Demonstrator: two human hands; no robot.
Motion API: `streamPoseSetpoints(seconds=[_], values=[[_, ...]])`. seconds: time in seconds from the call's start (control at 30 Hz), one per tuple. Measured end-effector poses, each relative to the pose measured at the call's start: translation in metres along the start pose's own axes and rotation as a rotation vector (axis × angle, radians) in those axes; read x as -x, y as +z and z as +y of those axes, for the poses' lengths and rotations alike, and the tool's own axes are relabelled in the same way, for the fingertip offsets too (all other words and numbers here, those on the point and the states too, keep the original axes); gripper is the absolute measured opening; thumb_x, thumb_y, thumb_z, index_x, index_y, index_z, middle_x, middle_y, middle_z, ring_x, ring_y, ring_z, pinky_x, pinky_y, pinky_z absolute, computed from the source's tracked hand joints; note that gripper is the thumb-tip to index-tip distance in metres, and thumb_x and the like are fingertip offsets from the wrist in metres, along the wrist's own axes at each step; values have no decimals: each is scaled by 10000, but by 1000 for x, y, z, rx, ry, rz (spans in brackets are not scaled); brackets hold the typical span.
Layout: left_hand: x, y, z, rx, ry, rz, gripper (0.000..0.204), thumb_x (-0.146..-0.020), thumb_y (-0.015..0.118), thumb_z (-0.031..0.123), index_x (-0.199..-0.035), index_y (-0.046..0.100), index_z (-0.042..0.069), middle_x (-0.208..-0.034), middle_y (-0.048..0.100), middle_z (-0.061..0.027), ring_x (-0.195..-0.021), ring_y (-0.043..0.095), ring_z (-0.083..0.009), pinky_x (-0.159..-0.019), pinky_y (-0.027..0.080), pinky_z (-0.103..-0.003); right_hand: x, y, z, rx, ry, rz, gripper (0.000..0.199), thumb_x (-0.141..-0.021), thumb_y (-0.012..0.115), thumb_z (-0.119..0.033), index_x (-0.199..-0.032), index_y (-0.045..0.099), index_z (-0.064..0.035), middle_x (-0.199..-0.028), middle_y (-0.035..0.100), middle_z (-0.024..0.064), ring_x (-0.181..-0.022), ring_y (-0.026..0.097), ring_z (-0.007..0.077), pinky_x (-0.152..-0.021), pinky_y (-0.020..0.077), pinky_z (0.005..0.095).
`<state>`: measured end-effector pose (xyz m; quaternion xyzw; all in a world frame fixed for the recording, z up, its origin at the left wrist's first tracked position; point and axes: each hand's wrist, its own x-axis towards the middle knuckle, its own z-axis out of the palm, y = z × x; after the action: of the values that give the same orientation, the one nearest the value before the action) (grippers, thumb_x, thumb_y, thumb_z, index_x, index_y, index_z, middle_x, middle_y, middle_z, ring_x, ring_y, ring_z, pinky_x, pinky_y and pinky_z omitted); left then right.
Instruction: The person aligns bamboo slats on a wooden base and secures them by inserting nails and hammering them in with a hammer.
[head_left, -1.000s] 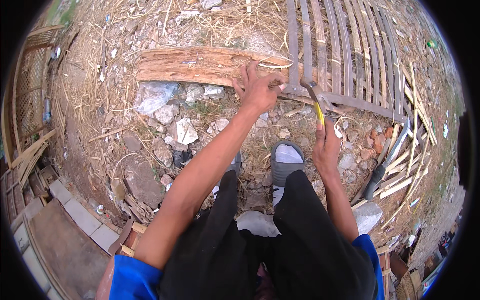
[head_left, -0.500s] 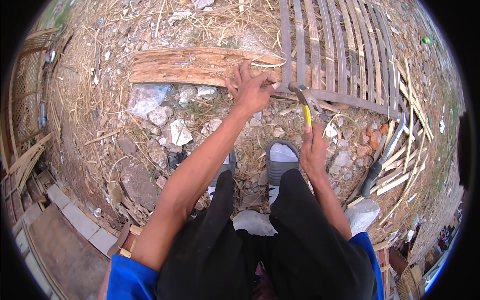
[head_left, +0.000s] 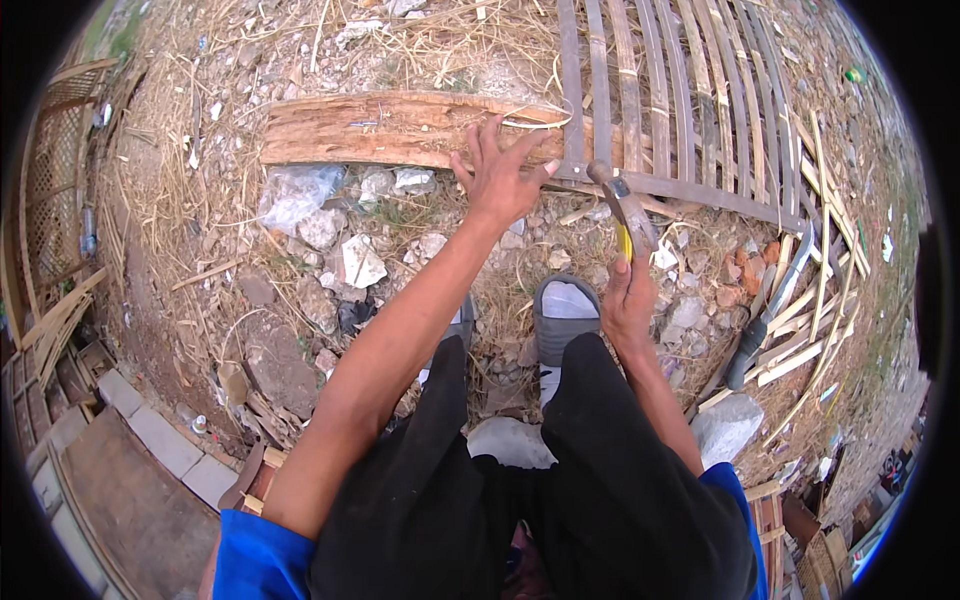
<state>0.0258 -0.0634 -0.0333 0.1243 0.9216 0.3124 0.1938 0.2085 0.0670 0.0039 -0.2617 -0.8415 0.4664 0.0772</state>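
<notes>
My left hand [head_left: 500, 185] lies with its fingers spread over the weathered wooden plank [head_left: 350, 130]. Its thumb reaches toward the corner of a slatted panel [head_left: 655, 110], made of parallel bamboo or wooden strips. One end of the panel's near crosspiece [head_left: 710, 197] rests on the plank. My right hand [head_left: 630, 305] is closed around the yellow handle of a claw hammer [head_left: 622, 200], whose metal head is raised just right of that corner. Small bright dots, perhaps nail heads, show at the corner joint; they are too small to be sure of.
Right of my feet lies a large knife [head_left: 748, 355] with a dark handle, beside a pile of split strips [head_left: 820, 340]. A clear plastic bag [head_left: 297, 195] and broken stones [head_left: 362, 262] lie below the plank. A pale rock [head_left: 727, 430] sits by my right forearm.
The hammer head has moved slightly right and up, away from the corner joint, and has tilted. My left thumb and fingers have spread a little wider over the plank.
</notes>
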Motion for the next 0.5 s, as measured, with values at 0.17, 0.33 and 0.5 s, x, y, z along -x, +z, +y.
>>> streamPoseSetpoints(seconds=[0.17, 0.33, 0.5], values=[[-4, 0, 1, -64, -13, -12, 424, -832, 723, 469, -1240, 642, 384, -1530, 252, -127, -1472, 101, -357, -1107, -2, -690, -9, 0, 11, 190, -47, -30, 396, -1064, 400, -357, -1142, 534, 7, -641, 483, 69, -551, 462, 143, -498, 369, 347], [-1, 4, -4, -56, 24, 35, 374, -842, 711, 472, -1204, 656, 400, -1536, 259, -124, -1474, 98, -351, -1107, -20, -687, -6, -18, -16, -1, -154, 54, 434, -1068, 358, -371, -1143, 509, 29, -651, 440, 1, -555, 402, 91, -496, 293, 274], [1, 1, 0, -25, 4, -15, 345, -847, 708, 451, -1182, 671, 380, -1554, 234, -128, -1484, 54, -375, -1116, -36, -684, -12, 0, 9, 236, -328, -40, 247, -1004, 508, -176, -1157, 569, 9, -687, 586, 208, -587, 605, 386, -547, 476, 469]])
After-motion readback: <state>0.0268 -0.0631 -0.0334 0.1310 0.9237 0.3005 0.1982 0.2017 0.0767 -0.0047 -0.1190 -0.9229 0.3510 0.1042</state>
